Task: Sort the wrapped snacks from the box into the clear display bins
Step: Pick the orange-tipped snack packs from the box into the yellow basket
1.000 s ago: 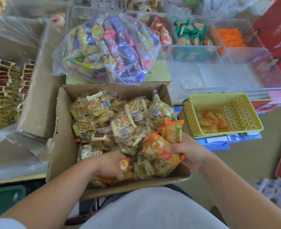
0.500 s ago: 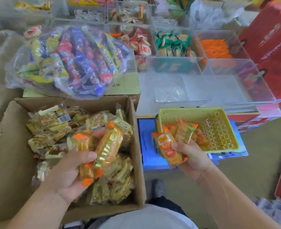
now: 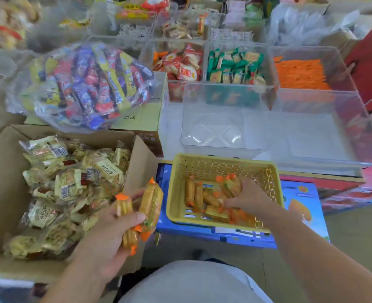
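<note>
Two orange-tipped packs [image 3: 151,204] are sitting in the person's left hand [image 3: 106,235], the thumb pressing across them and the fingers curling round from underneath, so the grip is closing firmly on both. That hand is hovering over the right edge of the cardboard box [image 3: 3,193], just beside the upturned flap. Inside the box a heap of cream-wrapped snacks [image 3: 71,184] is lying loose, barcodes showing here and there.

The right hand [image 3: 248,197] is reaching down into the yellow basket [image 3: 222,159], its fingers bending round a bundle of packs [image 3: 231,184] of the same orange-ended kind and clamping on them. More of these are lying on the basket floor, beside and under the hand. The basket is resting on a blue carton [image 3: 301,197].

Just behind the basket an unfilled clear bin [image 3: 224,119] is standing. Farther back, other bins are holding red-and-white packets [image 3: 182,64], green packets [image 3: 233,66] and orange sticks [image 3: 301,73], side by side. To the left of them a plastic bag [image 3: 88,84] of blue, red and yellow bars is lying on a carton behind the box.
</note>
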`<action>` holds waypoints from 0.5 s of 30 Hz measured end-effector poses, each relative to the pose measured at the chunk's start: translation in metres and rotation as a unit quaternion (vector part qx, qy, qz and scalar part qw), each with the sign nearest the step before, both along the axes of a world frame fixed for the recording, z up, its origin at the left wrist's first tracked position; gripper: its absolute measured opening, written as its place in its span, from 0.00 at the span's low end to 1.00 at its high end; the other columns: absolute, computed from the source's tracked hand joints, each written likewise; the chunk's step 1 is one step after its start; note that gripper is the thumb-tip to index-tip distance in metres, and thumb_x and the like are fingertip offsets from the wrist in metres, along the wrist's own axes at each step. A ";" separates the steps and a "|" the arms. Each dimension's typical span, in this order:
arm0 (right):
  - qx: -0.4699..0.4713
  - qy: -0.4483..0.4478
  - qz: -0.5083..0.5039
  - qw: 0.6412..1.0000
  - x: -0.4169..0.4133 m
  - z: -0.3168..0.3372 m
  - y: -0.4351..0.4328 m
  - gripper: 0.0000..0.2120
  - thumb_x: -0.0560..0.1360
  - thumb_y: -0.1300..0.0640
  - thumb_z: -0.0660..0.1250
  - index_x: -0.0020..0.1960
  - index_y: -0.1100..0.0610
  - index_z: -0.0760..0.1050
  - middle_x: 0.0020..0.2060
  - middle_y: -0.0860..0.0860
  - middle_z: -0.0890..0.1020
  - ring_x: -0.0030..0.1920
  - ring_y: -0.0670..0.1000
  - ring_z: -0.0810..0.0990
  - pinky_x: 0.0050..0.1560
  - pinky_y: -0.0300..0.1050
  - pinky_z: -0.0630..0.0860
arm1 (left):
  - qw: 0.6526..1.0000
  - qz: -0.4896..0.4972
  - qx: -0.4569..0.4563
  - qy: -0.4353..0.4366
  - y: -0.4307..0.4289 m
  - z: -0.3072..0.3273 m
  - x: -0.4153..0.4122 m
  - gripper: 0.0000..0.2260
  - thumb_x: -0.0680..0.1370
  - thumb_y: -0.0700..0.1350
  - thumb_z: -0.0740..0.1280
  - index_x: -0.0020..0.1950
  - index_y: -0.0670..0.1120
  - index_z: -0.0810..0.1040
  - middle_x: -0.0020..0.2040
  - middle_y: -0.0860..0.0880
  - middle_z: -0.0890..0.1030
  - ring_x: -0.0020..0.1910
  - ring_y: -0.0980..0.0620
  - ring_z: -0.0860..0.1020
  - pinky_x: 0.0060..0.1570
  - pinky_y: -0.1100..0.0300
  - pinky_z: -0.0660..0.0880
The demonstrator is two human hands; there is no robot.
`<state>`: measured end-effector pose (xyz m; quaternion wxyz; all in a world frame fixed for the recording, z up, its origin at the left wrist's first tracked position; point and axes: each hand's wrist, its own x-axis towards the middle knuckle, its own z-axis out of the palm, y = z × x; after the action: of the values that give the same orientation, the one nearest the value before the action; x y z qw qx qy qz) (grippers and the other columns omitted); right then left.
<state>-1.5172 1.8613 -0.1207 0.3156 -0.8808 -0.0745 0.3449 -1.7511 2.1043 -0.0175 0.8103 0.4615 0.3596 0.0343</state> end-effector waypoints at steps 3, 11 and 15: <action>-0.131 -0.014 0.161 0.978 0.001 -0.020 0.008 0.41 0.62 0.49 0.80 0.70 0.55 0.65 0.60 0.55 0.78 0.60 0.57 0.78 0.55 0.45 0.76 | 0.999 -0.008 0.041 0.024 -0.017 0.007 0.004 0.23 0.64 0.36 0.73 0.57 0.51 0.86 0.55 0.41 0.86 0.42 0.47 0.84 0.35 0.56 0.82; -0.182 -0.221 0.296 0.911 -0.003 0.001 -0.024 0.43 0.68 0.28 0.64 0.78 0.42 0.57 0.72 0.51 0.68 0.74 0.59 0.63 0.74 0.58 0.61 | 0.949 -0.118 0.263 0.127 -0.045 -0.002 0.048 0.22 0.68 0.34 0.76 0.52 0.60 0.84 0.47 0.49 0.87 0.42 0.47 0.84 0.42 0.53 0.82; -0.175 -0.307 0.274 0.895 -0.005 0.015 -0.057 0.34 0.70 0.34 0.60 0.75 0.39 0.63 0.70 0.45 0.72 0.78 0.57 0.55 0.78 0.58 0.46 | 0.882 -0.222 0.391 0.140 -0.053 -0.031 0.091 0.21 0.62 0.42 0.74 0.51 0.62 0.82 0.41 0.51 0.85 0.35 0.56 0.80 0.36 0.60 0.77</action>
<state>-1.5226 1.8038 -0.1055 0.0113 -0.9285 -0.3445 0.1380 -1.6602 2.0512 -0.0489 0.4915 0.8087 0.3147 -0.0730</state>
